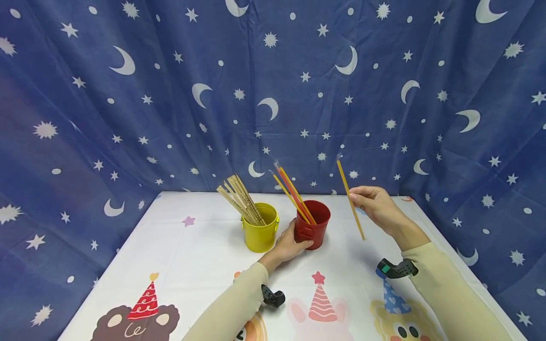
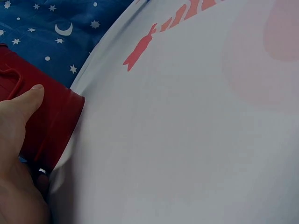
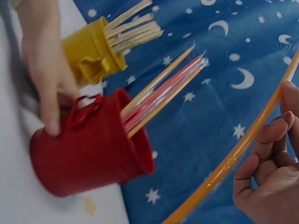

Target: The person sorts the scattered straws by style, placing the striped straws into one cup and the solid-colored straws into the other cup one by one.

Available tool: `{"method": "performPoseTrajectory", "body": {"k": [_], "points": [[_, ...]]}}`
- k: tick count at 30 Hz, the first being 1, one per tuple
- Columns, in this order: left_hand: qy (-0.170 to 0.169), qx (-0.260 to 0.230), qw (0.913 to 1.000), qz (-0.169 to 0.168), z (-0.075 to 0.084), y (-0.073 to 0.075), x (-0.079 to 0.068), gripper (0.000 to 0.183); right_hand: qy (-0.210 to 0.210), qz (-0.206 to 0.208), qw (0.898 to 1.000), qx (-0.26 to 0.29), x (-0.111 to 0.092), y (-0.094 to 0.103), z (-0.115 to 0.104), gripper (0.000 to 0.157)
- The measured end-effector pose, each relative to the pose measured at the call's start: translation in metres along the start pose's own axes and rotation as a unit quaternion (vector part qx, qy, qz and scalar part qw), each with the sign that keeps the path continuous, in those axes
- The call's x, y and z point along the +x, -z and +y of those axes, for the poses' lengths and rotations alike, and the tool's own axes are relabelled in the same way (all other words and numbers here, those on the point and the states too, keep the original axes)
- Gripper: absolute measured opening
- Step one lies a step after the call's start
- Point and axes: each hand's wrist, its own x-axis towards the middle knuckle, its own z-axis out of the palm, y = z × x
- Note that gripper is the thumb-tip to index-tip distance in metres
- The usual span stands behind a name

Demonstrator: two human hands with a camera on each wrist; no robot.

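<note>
My left hand (image 1: 289, 245) holds a small red metal bucket (image 1: 313, 233) low on its side, thumb across the front in the left wrist view. Orange and red straws (image 1: 294, 192) in clear wrappers lean out of that bucket towards the left; their lower ends are hidden inside. To the right, my right hand (image 1: 377, 208) pinches one orange straw (image 3: 229, 161) in a clear wrapper between thumb and fingers. This straw (image 1: 356, 220) is held up over the table, tilted, its top end leaning left, apart from the bucket.
Left of the red bucket stands a yellow bucket (image 1: 259, 239) with several thin tan sticks (image 1: 243, 201) leaning out leftward. The white tablecloth (image 1: 179, 255) carries printed animals in party hats. A blue curtain (image 1: 298, 118) with moons and stars hangs behind the table.
</note>
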Motion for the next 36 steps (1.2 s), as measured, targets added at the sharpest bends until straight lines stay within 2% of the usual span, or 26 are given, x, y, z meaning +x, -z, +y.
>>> {"method": "performPoseTrajectory", "body": {"k": [11,22,28,36], "points": [[0.0,-0.01,0.9999,-0.005,0.001,0.002,-0.002,0.084,0.057,-0.011,0.997,0.046,0.019,-0.022,-0.025,0.028],[-0.009,-0.003,0.9999,-0.013,0.002,0.004,0.001,0.083,0.082,-0.012,0.992,0.099,0.043,-0.043,-0.039,0.032],[-0.008,-0.001,0.9999,-0.012,0.002,0.004,0.001,0.083,0.078,-0.01,0.99,0.118,0.051,-0.054,-0.037,0.033],[-0.008,-0.002,0.9999,-0.013,-0.001,0.001,0.001,0.083,0.06,-0.004,0.989,0.132,0.06,-0.066,-0.019,0.034]]}}
